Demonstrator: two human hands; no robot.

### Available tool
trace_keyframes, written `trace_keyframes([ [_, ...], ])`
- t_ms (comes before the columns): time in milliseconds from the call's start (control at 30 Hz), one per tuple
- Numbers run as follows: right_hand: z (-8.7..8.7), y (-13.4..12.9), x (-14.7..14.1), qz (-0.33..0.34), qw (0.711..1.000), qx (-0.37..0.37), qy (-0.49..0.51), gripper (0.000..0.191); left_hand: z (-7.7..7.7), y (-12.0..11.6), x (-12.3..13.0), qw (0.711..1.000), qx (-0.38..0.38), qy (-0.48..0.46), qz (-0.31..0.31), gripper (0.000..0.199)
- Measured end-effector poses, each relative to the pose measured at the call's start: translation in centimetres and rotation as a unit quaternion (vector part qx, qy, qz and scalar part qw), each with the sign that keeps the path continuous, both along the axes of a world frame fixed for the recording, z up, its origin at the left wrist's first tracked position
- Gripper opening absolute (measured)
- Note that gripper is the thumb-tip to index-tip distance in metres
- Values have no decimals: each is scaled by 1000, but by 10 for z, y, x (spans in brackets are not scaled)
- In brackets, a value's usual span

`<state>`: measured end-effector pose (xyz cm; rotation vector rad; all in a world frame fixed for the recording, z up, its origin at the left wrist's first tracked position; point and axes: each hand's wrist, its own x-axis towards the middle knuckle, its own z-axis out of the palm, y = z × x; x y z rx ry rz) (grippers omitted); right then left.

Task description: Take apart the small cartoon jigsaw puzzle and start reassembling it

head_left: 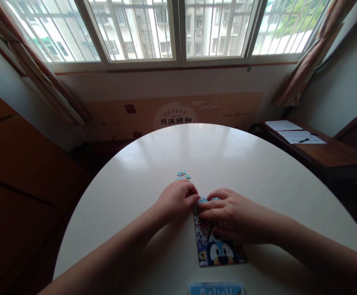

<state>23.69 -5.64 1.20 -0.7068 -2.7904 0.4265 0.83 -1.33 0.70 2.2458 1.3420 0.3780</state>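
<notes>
"What's nearest us?"
"A blue printed card (pixel 217 289), cut off at the bottom, just short of the puzzle (pixel 223 252)."
"Where's the puzzle itself?"
"On the round white table (pixel 117 188), a blue dog's face on its near half."
"And the left hand (pixel 177 198)?"
"At the puzzle's far left corner, thumb and forefinger drawn together. I can't tell whether they pinch a piece."
"The right hand (pixel 240 215)?"
"Over the puzzle's far half, reaching in from its right side, fingers stretched out and slightly spread."
"Anything beyond?"
"Some loose pieces (pixel 183 176) beyond the puzzle's far left corner, and papers (pixel 301 137) well off to its right."
</notes>
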Motion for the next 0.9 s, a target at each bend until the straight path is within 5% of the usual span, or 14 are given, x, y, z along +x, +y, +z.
trace_keyframes([
  [433, 2, -1, -1, -3, 1000, -4, -10, 39, 3, 7, -5, 995, -36, -69, 65, 14],
  [633, 2, 0, -1, -4, 1000, -1, -1, 40, 12, 24, -29, 987, 31, -95, 127, 17],
  [900, 3, 1, 0, -5, 1000, -9, -4, 39, 0, 32, -32, 986, 73, -46, 144, 17],
])
